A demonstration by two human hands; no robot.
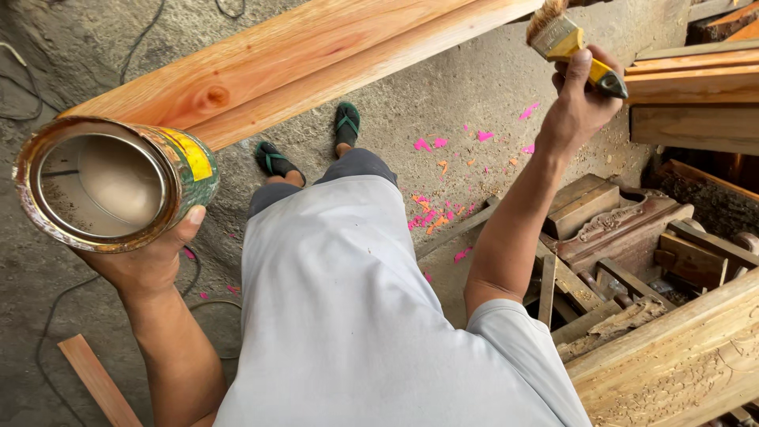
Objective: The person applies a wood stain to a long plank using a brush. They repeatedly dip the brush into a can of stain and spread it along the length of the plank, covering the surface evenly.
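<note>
Tin can [111,183], round and open-topped, at the far left of the view, held up off the floor and tipped toward the camera so the inside shows. Pale, murky liquid low inside, streaked down the wall; rim rusty and smeared. Left hand [150,261] clamped under and around the can's lower side, thumb pressed on the wall near the rim. Probably stiff and fairly light with so little inside, yet slick where drips have run; best gripped round the body, below the rim, kept level to avoid a spill. Paper label wrapped around the can's right side, green with a yellow panel and a touch of red, stained and wrinkled.

Long reddish plank [300,63] slanting from behind the can up toward the top edge, one knot showing near its lower end, surface glossy. Below it, grey concrete floor [443,103], two feet in green sandals [348,122], and pink paper scraps [431,213] scattered about.

Further right, right hand [581,103] raised and closed tight on the handle of a flat paintbrush [565,35], yellow ferrule, pale bristles pointing up and left. Hands well apart, one at each side of the view.

Far right, carved wooden pieces [617,229] and stacked offcuts heaped on the floor.
</note>
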